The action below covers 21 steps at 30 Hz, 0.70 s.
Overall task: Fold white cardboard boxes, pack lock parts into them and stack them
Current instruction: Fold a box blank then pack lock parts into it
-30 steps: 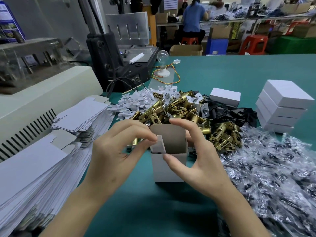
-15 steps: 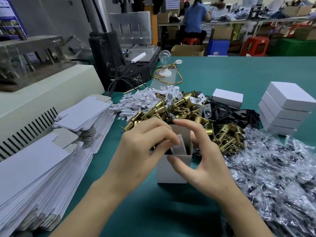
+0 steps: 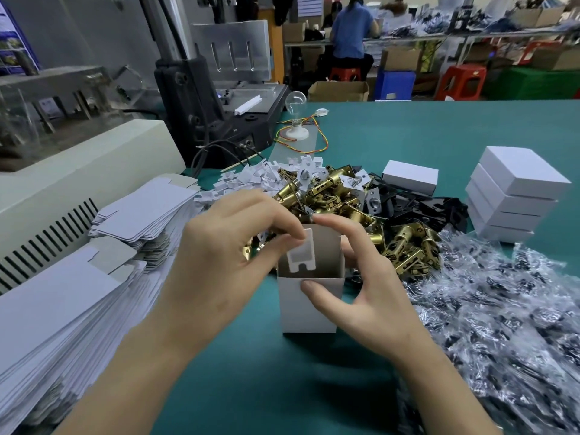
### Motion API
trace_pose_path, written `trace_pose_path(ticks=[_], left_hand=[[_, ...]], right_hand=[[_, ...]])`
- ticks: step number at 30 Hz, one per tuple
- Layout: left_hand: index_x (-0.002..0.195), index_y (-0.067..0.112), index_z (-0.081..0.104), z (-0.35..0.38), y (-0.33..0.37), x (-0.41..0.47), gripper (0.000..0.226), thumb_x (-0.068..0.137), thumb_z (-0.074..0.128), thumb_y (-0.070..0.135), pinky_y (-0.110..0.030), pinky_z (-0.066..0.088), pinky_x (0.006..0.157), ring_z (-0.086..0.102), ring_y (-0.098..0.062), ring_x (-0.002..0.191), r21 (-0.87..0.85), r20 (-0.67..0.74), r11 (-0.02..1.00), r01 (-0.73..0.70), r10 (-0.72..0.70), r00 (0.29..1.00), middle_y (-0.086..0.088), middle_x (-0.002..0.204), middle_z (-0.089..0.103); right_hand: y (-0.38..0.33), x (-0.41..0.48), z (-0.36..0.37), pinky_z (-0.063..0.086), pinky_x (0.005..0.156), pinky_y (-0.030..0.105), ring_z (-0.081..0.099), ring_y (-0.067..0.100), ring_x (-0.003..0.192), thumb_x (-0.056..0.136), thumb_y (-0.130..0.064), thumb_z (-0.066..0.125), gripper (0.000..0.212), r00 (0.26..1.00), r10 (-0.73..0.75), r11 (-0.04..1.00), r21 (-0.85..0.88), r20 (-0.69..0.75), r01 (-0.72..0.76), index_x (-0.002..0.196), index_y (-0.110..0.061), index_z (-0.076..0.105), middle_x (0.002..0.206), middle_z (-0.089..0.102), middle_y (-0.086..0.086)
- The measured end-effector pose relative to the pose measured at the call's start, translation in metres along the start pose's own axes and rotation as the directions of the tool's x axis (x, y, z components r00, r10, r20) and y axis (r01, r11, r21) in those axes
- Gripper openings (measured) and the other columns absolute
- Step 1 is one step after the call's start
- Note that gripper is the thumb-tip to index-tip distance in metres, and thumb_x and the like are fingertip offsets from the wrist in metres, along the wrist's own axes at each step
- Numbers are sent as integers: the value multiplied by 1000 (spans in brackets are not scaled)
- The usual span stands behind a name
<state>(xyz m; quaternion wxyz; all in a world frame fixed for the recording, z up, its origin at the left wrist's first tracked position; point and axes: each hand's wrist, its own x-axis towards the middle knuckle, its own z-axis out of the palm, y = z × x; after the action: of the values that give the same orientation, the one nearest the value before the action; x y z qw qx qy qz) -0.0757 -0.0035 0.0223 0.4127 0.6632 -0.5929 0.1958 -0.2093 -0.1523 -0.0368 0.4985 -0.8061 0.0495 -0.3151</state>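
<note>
An open white cardboard box [image 3: 309,309] stands upright on the green table [image 3: 439,133] in the middle. My left hand [image 3: 226,252] pinches a small white notched card insert [image 3: 302,254] and holds it inside the box's open top. My right hand [image 3: 364,293] grips the box, thumb on its front wall and fingers on the back flap. Behind the box lies a pile of brass lock latches [image 3: 345,208]. More white inserts [image 3: 251,180] lie beyond my left hand.
Flat unfolded box blanks [image 3: 94,271] are stacked at the left. Three or so closed white boxes [image 3: 514,196] are stacked at the right, one single box [image 3: 409,177] behind the latches. Plastic bags of screws [image 3: 502,324] and black parts [image 3: 420,208] cover the right. A machine [image 3: 219,98] stands behind.
My left hand has brought the white insert from the box's left edge to over its opening and turned it upright. The right hand keeps hold of the box.
</note>
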Motion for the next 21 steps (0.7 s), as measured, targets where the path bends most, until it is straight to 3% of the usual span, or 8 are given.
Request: trace_pose_path(ticks=[7, 13, 16, 17, 19, 21], left_hand=[[87, 17, 75, 9, -5, -6, 7, 92, 76, 12, -42, 46, 110, 64, -10, 83, 150, 119, 983, -102, 85, 989, 12, 88, 70], [86, 27, 77, 15, -11, -16, 8, 94, 77, 26, -39, 39, 95, 66, -16, 93, 297, 42, 951, -90, 81, 996, 19, 87, 72], [93, 25, 77, 21, -15, -25, 6, 96, 75, 29, -35, 40, 96, 64, -16, 102, 252, -50, 966, -59, 74, 996, 16, 102, 73], [100, 24, 76, 24, -16, -30, 9, 97, 75, 32, -34, 41, 98, 63, -16, 107, 187, -90, 982, -15, 32, 995, 12, 109, 71], [121, 31, 65, 31, -19, -40, 39, 90, 76, 51, -27, 41, 102, 58, -13, 119, -22, -99, 985, 169, -170, 980, 11, 124, 62], [132, 48, 51, 35, -24, -44, 69, 73, 80, 69, -27, 45, 100, 59, -12, 123, -251, 123, 853, 458, -441, 889, 21, 131, 59]], right_hand=[[2, 1, 0, 48, 84, 12, 70, 13, 99, 85, -11, 79, 72, 1000, -15, 1000, 13, 1, 15, 143, -38, 46, 105, 71, -13], [5, 0, -1, 51, 86, 17, 70, 16, 104, 86, -12, 77, 73, 1000, -9, 1000, 13, 11, 8, 146, -37, 44, 109, 72, -10], [7, 0, -1, 52, 86, 18, 70, 14, 102, 86, -13, 78, 73, 1000, -9, 1000, -2, -1, 9, 145, -40, 44, 108, 71, -10], [8, 0, -1, 52, 85, 17, 70, 13, 101, 86, -13, 78, 74, 1000, -10, 1000, -10, -8, 10, 145, -40, 44, 109, 71, -11], [10, 1, -1, 51, 84, 14, 70, 11, 104, 87, -13, 77, 72, 1000, -14, 1000, -17, -16, 13, 146, -38, 44, 114, 69, -15], [10, 0, -1, 49, 89, 15, 66, 10, 113, 90, -17, 72, 67, 1000, -26, 999, -43, -16, 26, 147, -37, 44, 124, 65, -18]])
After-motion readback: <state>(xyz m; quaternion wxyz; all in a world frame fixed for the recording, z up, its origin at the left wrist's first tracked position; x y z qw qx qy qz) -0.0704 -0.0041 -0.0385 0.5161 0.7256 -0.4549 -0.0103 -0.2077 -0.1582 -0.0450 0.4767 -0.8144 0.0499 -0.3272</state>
